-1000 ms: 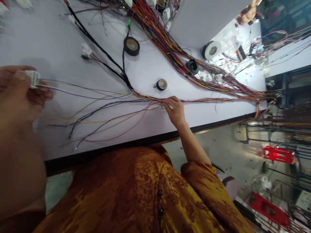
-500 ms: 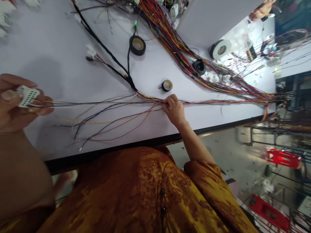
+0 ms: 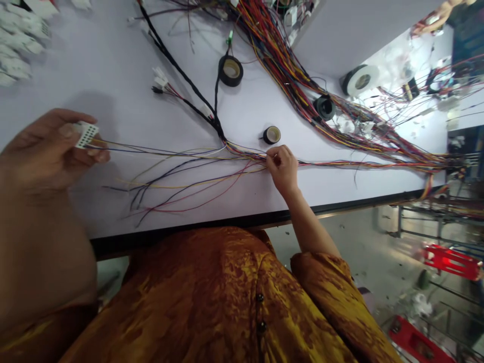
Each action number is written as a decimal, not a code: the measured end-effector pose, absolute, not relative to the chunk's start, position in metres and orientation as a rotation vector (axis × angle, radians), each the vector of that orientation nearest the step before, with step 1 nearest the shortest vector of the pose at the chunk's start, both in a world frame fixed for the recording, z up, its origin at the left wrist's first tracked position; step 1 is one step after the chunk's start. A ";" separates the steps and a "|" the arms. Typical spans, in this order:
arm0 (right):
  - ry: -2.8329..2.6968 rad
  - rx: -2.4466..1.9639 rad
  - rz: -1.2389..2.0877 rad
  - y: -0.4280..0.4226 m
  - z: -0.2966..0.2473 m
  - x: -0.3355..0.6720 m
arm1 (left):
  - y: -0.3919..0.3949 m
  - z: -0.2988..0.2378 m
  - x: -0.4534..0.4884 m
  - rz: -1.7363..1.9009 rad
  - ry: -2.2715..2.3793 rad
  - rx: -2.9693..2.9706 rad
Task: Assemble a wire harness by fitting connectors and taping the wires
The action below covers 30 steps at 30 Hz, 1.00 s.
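1. A white plastic connector (image 3: 86, 134) is gripped between the thumb and fingers of the left hand (image 3: 49, 143), over the left part of the table (image 3: 212, 227), with its rows of small square holes facing up and thin wires (image 3: 159, 153) trailing from it
2. The right hand (image 3: 282, 169) is closed in a tight pinch on the thin wires, near the table's front edge, at the point where they run into a thick coloured bundle (image 3: 340, 164); exactly how many wires are caught is hidden by the fingers (image 3: 276, 156)
3. The connector is judged to be light, hard and small, so it is best taken by its plastic body, with no pull put on the wires behind it
4. The thin wires are judged to be soft, light and prone to snagging; they are best held close to the bundle, as is being done here, so that loose ends are kept from tangling
5. Black tape rolls (image 3: 230, 70) and (image 3: 324, 108), a small tape roll (image 3: 271, 135) and a white tape roll (image 3: 359, 79) are set beyond the wires, and a pile of white connectors (image 3: 15, 50) is seen at the top left
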State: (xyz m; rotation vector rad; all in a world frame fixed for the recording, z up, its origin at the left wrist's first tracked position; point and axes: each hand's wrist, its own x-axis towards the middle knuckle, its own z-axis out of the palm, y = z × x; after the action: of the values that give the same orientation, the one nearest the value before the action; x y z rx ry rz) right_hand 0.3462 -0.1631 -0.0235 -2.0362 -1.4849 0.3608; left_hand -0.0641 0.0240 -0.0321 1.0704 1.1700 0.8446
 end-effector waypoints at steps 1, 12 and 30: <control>-1.410 -2.008 0.374 -0.162 -0.024 0.348 | 0.023 -0.031 -0.064 0.843 1.166 1.085; -1.231 -1.934 0.503 -0.159 -0.021 0.354 | 0.019 -0.027 -0.066 0.824 1.029 1.070; -0.987 -1.874 1.039 -0.148 -0.009 0.374 | 0.016 -0.015 -0.058 0.802 1.107 1.041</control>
State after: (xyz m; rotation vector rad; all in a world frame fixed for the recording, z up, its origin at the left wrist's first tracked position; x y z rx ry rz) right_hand 0.3742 -0.1479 -0.0088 -1.8741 -0.9871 1.0393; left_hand -0.0582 0.0156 -0.0149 1.0406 1.1069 0.8017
